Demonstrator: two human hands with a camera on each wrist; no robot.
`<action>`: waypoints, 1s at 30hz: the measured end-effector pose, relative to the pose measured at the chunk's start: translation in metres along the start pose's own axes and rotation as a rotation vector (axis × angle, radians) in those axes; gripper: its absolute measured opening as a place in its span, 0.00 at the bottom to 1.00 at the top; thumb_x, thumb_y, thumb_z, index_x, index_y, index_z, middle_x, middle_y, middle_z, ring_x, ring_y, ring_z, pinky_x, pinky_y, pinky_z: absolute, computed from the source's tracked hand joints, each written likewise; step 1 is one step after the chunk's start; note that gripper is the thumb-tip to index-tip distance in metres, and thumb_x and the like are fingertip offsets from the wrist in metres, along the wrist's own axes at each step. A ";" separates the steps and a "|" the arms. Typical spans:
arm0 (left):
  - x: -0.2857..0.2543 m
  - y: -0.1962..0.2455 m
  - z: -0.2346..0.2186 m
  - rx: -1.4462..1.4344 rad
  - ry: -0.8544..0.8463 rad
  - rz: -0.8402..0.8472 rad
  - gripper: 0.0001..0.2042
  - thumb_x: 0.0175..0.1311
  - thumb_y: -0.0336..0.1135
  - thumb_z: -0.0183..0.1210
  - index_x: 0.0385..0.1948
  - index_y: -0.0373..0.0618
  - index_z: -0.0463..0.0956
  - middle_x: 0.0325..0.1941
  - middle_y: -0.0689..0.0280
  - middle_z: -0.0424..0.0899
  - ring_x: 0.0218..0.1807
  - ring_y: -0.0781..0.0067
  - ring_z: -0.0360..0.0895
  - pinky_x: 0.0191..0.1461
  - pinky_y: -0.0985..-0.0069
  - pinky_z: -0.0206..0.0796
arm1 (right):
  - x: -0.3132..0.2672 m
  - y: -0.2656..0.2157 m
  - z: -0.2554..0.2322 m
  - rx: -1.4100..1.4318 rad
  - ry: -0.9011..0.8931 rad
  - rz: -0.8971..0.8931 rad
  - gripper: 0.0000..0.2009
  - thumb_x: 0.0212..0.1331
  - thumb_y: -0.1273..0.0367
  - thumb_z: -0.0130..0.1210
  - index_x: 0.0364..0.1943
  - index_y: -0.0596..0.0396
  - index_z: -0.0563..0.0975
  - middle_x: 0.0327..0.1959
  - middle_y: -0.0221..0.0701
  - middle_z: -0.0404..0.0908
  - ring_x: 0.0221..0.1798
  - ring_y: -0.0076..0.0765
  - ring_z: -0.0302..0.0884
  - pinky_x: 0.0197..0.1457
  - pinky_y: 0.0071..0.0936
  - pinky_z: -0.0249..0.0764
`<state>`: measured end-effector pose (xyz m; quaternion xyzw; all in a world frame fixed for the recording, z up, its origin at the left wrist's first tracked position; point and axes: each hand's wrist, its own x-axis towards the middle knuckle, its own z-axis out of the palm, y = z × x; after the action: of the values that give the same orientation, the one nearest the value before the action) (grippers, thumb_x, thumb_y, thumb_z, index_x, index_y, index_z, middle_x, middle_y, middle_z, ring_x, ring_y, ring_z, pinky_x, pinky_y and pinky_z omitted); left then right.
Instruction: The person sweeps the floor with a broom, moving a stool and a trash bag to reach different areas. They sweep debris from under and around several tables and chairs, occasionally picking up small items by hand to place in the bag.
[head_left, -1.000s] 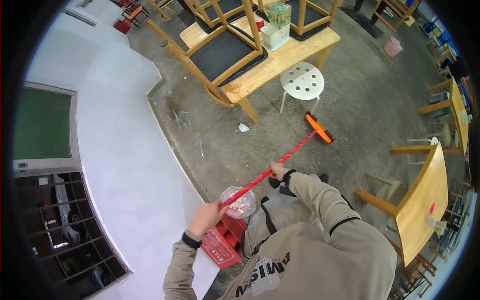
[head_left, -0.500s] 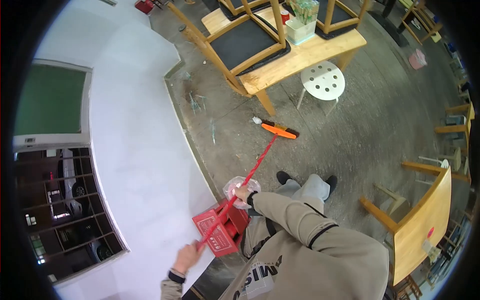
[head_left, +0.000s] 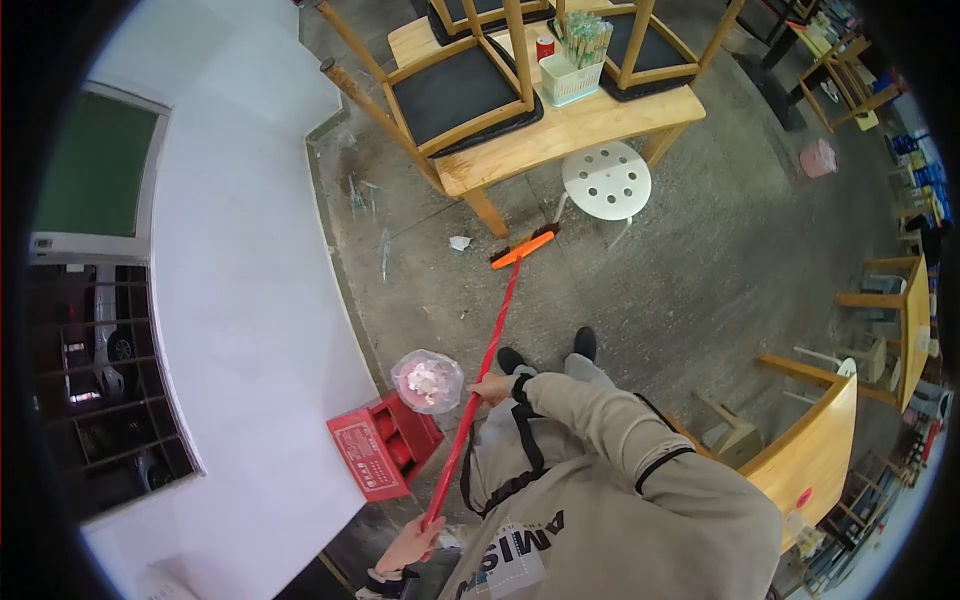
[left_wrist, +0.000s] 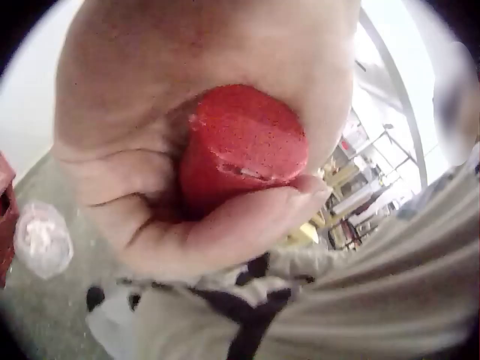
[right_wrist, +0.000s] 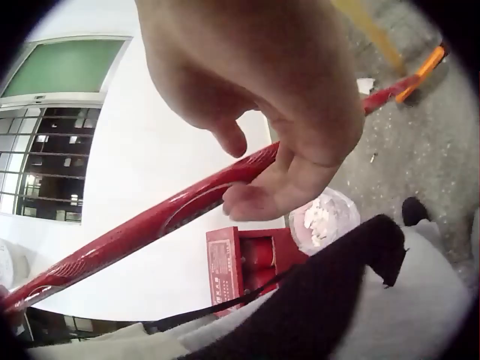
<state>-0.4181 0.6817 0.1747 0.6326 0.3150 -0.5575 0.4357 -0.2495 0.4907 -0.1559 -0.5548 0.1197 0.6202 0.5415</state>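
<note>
A broom with a red handle (head_left: 492, 345) and an orange head (head_left: 524, 246) reaches across the grey floor, its head down by a table leg. My left hand (head_left: 405, 548) grips the handle's upper end low in the head view; the left wrist view has the fingers wrapped around the rounded red tip (left_wrist: 247, 142). Farther down the handle, my right hand (head_left: 492, 389) holds it with curled fingers (right_wrist: 259, 199). A crumpled white scrap (head_left: 459, 243) lies on the floor just left of the broom head.
Beside the white wall (head_left: 240, 260) stand a bag-lined bin (head_left: 427, 381) with white waste and a red box (head_left: 370, 460) of red cylinders. Ahead are a wooden table (head_left: 560, 140) bearing upturned chairs and a white stool (head_left: 606, 180). Another table (head_left: 810, 460) stands right.
The broom head has swept left from below the stool to the table leg and turned its slant. The scrap has shifted slightly left. My left hand has come down toward my body.
</note>
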 end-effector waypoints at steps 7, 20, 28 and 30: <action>-0.056 0.083 0.023 1.020 0.931 0.368 0.18 0.52 0.36 0.59 0.45 0.45 0.69 0.32 0.53 0.79 0.32 0.51 0.77 0.31 0.60 0.65 | -0.089 0.049 -0.164 0.150 0.258 -0.234 0.18 0.59 0.58 0.47 0.45 0.57 0.70 0.29 0.36 0.80 0.25 0.28 0.77 0.29 0.25 0.76; -0.060 0.344 0.048 0.334 1.035 1.295 0.06 0.61 0.29 0.52 0.31 0.35 0.73 0.27 0.60 0.79 0.29 0.74 0.77 0.35 0.79 0.67 | -0.248 0.291 -0.346 0.038 0.877 0.184 0.16 0.57 0.62 0.44 0.34 0.62 0.76 0.29 0.38 0.81 0.25 0.32 0.79 0.26 0.28 0.77; -0.073 0.437 0.078 0.493 0.388 0.986 0.07 0.64 0.26 0.47 0.29 0.32 0.71 0.21 0.63 0.77 0.26 0.77 0.76 0.34 0.81 0.69 | -0.246 0.282 -0.300 0.372 0.753 0.199 0.14 0.58 0.63 0.43 0.35 0.60 0.74 0.26 0.35 0.80 0.24 0.31 0.78 0.28 0.29 0.77; -0.063 0.453 0.076 0.457 0.416 1.155 0.07 0.64 0.26 0.46 0.30 0.32 0.71 0.21 0.63 0.77 0.26 0.76 0.76 0.34 0.80 0.69 | -0.247 0.278 -0.308 0.408 0.769 0.185 0.14 0.57 0.63 0.43 0.35 0.60 0.75 0.26 0.34 0.80 0.24 0.30 0.77 0.27 0.29 0.77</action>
<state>-0.0616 0.4280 0.3268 0.8714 -0.1239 -0.1526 0.4495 -0.3511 0.0194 -0.1894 -0.6138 0.4816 0.3781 0.4984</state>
